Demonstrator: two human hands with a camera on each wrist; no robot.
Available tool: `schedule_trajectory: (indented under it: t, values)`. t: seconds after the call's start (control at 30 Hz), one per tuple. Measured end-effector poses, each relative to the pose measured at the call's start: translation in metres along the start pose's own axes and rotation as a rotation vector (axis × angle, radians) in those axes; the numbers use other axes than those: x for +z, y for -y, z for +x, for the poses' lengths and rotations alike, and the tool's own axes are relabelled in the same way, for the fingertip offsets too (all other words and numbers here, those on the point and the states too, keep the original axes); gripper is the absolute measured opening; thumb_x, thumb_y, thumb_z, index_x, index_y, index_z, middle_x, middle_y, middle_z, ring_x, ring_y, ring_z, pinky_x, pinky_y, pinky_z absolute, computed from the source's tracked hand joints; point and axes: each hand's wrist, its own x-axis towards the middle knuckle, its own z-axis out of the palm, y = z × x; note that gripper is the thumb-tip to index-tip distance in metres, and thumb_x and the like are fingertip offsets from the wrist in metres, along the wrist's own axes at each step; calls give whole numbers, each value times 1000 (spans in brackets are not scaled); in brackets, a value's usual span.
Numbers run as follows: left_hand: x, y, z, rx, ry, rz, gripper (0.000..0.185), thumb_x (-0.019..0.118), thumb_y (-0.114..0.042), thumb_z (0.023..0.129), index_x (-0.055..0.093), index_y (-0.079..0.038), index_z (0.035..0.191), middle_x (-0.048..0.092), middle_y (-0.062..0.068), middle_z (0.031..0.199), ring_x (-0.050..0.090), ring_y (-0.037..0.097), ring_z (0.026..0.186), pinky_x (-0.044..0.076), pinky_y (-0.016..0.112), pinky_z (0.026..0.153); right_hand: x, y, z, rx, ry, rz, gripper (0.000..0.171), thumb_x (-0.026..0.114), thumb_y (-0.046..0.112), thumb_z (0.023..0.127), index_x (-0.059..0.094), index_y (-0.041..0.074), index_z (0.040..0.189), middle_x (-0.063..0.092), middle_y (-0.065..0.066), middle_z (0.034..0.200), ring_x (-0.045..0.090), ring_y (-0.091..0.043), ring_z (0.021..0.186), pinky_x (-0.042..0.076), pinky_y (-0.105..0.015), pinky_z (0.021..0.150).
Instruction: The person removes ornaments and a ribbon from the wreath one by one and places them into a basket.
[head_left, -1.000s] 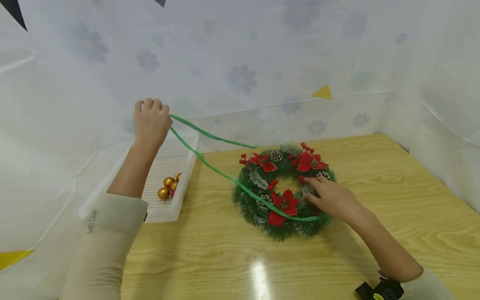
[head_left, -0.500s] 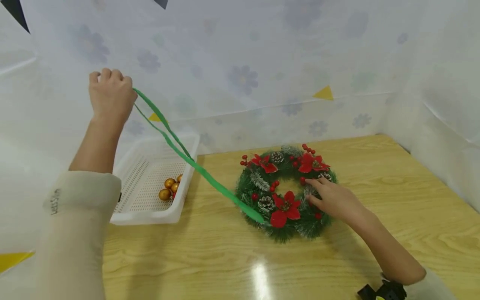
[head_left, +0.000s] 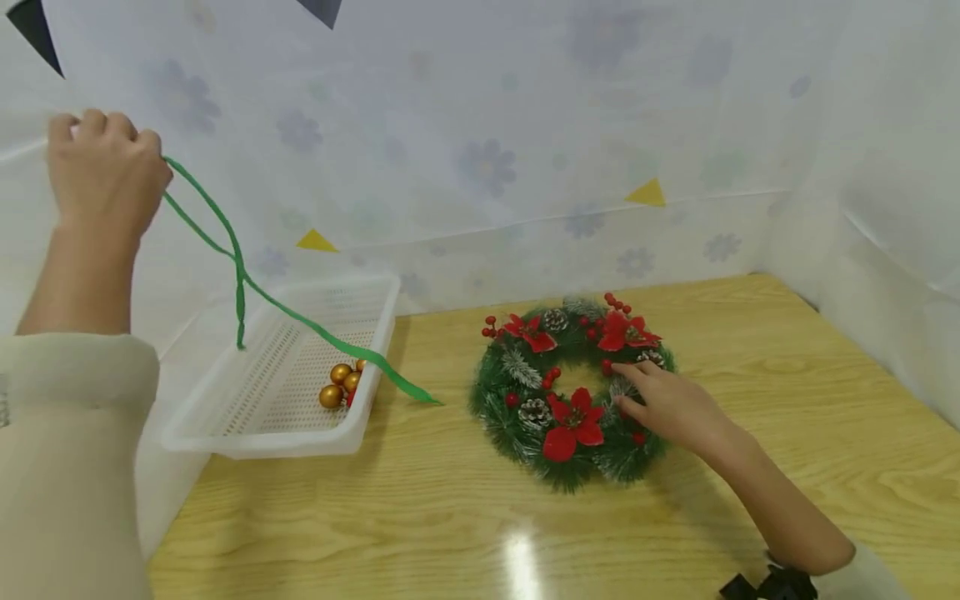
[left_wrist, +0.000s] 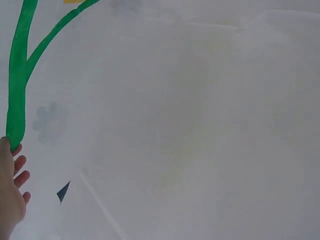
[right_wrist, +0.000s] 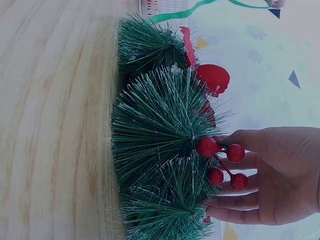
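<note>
under the right hand's fingers (head_left: pixel 633 392), seemingly touching, lies the wreath (head_left: pixel 570 387).

Wooden table (head_left: pixel 787 467): bears one Christmas wreath (head_left: pixel 525 417) with red poinsettias and pinecones, and one white perforated basket (head_left: pixel 247 433) at its left edge.

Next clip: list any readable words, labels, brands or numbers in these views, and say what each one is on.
There is no readable text in any view.
Left sleeve: a small dark mark at its left edge, cut off by the frame and too blurred to read.
Wreath, white basket, green ribbon, backdrop sheet and table: no writing; the sheet carries only printed flowers and coloured triangles.
</note>
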Motion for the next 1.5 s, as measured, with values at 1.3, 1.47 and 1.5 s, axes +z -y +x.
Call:
schedule_trajectory:
  t: [1.3, 1.47, 1.5]
  values:
    - [109, -239, -92, 644, -21, -327, 40, 65, -39, 85, 64, -8, 110, 51, 11, 126, 40, 27, 120, 26, 45, 104, -2, -4, -1, -16, -20, -37, 50, 59, 27, 91, 48, -2, 131, 45, -31, 124, 44, -48, 111, 46, -55, 76]
    - [108, -250, -91, 656, 52, -144, 41, 65, -39, 84, 66, -8, 110, 51, 9, 127, 37, 26, 125, 20, 44, 107, -2, -4, -1, -20, -21, -41, 50, 59, 27, 90, 48, -2, 130, 45, -31, 124, 45, -48, 111, 47, -55, 75]
    - [108, -251, -91, 658, 53, -112, 39, 65, -39, 84, 67, -8, 107, 52, 8, 125, 37, 25, 124, 20, 43, 107, -2, -4, -1, -22, -24, -40, 50, 59, 27, 90, 48, -2, 130, 45, -31, 124, 46, -47, 110, 47, -54, 74]
